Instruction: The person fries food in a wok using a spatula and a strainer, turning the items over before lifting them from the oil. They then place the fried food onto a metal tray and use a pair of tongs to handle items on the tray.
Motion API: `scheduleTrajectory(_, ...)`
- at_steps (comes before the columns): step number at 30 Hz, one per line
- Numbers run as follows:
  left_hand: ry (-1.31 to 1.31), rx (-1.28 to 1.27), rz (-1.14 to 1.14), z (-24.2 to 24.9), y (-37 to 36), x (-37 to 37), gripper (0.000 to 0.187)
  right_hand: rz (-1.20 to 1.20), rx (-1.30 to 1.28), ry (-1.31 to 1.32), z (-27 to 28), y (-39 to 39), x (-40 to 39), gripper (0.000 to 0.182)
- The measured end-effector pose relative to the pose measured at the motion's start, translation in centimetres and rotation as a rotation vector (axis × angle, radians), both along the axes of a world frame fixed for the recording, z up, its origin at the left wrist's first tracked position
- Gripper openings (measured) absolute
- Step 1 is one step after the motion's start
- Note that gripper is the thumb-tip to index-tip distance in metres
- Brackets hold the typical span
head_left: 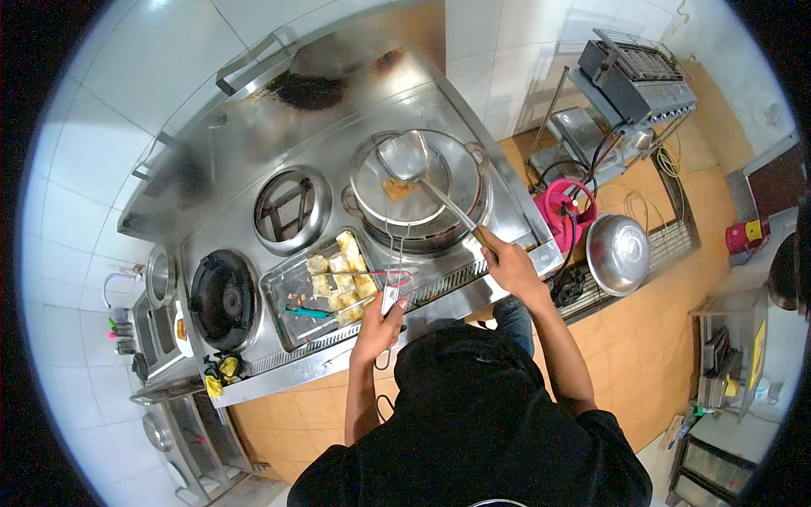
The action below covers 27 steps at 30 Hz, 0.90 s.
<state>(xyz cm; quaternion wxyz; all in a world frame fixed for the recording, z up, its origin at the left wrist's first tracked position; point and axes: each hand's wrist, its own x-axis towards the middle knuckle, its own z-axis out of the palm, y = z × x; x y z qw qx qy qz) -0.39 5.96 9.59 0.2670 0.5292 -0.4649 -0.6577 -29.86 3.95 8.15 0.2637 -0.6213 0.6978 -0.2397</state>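
My right hand is closed round the brown handle of a metal ladle, whose bowl is over the wide wok on the right burner. A golden-brown piece of food lies in the wok beside the ladle. My left hand grips the pale handle of a long metal utensil that reaches up to the wok's near edge. Just left of that hand, a metal tray holds several pale yellow food pieces and a teal-handled tool.
An open burner ring and a black burner are left of the wok. Right of the stove stand a pink bucket and a large metal bowl. A grill unit is at the upper right.
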Motion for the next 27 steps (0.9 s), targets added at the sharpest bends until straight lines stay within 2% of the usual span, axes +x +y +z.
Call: scheduleTrajectory(27, 0.003, -0.008, 0.008, 1.2, -0.1, -0.3, 0.014, 0.004, 0.035, 0.018, -0.2, -0.3, 0.6, 0.048)
